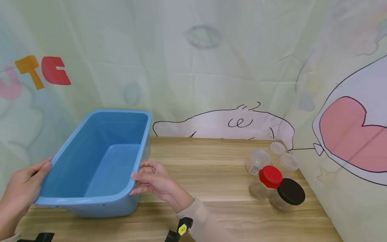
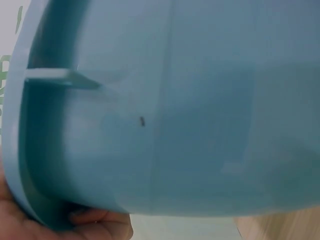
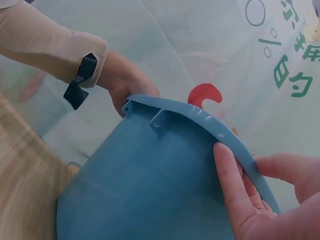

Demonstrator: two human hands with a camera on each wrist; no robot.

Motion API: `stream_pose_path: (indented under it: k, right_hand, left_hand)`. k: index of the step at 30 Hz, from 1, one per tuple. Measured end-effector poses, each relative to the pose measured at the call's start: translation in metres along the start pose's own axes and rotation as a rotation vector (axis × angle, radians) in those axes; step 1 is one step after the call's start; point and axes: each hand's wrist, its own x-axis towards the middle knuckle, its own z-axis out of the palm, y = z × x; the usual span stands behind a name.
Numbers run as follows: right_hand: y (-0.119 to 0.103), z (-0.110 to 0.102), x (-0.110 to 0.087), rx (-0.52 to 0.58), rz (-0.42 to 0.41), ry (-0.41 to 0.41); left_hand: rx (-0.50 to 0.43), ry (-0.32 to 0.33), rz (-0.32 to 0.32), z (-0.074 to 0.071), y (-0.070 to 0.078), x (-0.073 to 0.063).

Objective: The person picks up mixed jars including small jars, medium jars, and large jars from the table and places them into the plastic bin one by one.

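Observation:
A blue plastic tub (image 1: 121, 168), its inside bare, stands at the left of the wooden table. My left hand (image 1: 24, 190) grips its left rim, thumb on top; in the left wrist view the fingers (image 2: 102, 227) curl under the rim. On the opposite side my right hand (image 1: 158, 181) pinches the right rim near the front corner. The right wrist view shows the thumb (image 3: 282, 167) over the rim and the fingers (image 3: 232, 182) beneath it, against the outer wall. The tub is tilted slightly, its front end close over the table.
At the table's right side stand several clear jars: one with a red lid (image 1: 270, 176), one with a black lid (image 1: 291, 191), and others with pale lids (image 1: 289, 161) behind. A printed cloth (image 1: 193, 74) hangs behind and beside the wooden tabletop (image 1: 199, 168).

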Motion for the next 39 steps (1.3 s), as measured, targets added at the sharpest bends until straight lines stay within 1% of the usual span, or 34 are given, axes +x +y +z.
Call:
stream_pose_path:
  k: [6,10,14,26,34,39]
  right_hand:
    - [-0.001,-0.001,-0.003,-0.005,0.001,0.017]
    - [-0.001,-0.003,-0.003,-0.001,0.0,0.008]
    - [-0.001,-0.005,-0.004,0.001,0.002,0.001]
    - [-0.002,-0.005,-0.007,0.006,-0.001,-0.004]
    - [-0.001,-0.006,-0.01,0.004,-0.002,0.004]
    - [-0.001,-0.007,-0.011,0.003,-0.003,0.01]
  left_hand:
    - [-0.01,0.001,0.014,0.001,0.007,-0.003]
    - [-0.009,-0.001,0.026,0.001,0.01,-0.004]
    - [-0.002,0.002,0.036,0.002,0.011,-0.005]
    - [0.002,0.0,0.024,0.003,0.013,-0.006]
    - [-0.011,-0.006,0.005,0.003,0.015,-0.01]
    - [-0.019,0.002,0.016,0.004,0.017,-0.013]
